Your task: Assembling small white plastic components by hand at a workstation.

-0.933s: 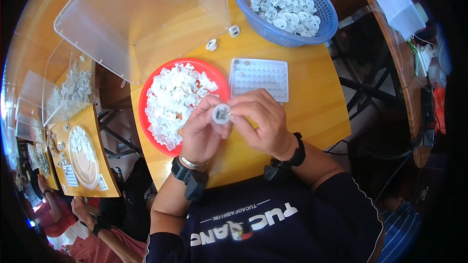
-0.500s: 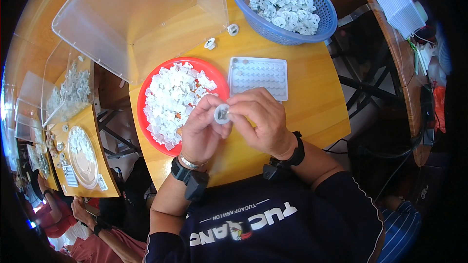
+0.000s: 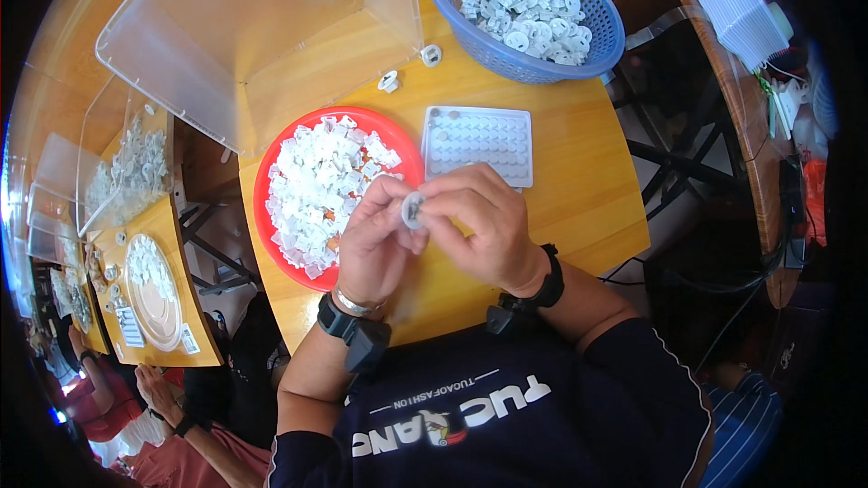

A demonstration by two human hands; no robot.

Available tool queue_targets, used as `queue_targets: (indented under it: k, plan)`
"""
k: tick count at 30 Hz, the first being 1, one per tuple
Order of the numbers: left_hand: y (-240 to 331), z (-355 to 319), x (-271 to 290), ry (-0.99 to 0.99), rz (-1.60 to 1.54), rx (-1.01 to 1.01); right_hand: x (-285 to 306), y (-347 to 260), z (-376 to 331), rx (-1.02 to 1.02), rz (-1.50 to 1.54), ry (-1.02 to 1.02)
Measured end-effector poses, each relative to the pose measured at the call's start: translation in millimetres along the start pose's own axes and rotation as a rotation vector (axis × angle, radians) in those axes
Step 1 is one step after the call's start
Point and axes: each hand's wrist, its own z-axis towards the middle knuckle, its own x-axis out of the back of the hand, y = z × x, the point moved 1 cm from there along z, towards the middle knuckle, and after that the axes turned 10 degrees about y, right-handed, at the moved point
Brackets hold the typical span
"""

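A small round white plastic part (image 3: 412, 211) with a dark slot in its face is pinched between the fingers of my left hand (image 3: 372, 239). My right hand (image 3: 484, 226) closes its thumb and forefinger at the part's right edge; whether it grips the part or a tiny piece against it is hidden. Left of and behind my hands lies a red round tray (image 3: 262, 208) heaped with small white plastic pieces (image 3: 316, 190). Just beyond my right hand sits a white tray with rows of small pockets (image 3: 479, 145), a few little round pieces at its far left corner.
A blue perforated basket (image 3: 452, 23) of round white parts stands at the far right. Two loose white parts (image 3: 389, 81) lie beside a large clear plastic bin (image 3: 289, 36). Leftward, another person's hands (image 3: 158, 393) are near a second table (image 3: 194, 307).
The round part has turned slightly in my fingers, its face now showing narrower. My hands stay nearly in place. The other person's hands at the left have shifted a little.
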Motion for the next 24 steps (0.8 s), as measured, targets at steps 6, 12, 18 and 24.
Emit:
queue_targets:
  k: [6, 12, 18, 24]
  plan:
    - [-3, -2, -7, 0.047, 0.086, -0.076, 1, 1, 0, -0.071, 0.012, -0.022]
    - [-4, -3, -7, 0.066, 0.167, -0.121, 0, 4, -2, -0.167, 0.103, -0.059]
    - [-5, 0, -3, 0.021, 0.176, -0.144, 1, 5, -2, -0.433, 0.329, -0.075]
    - [-4, 0, -9, 0.094, 0.216, -0.154, 2, 8, -2, -0.674, 0.431, -0.126]
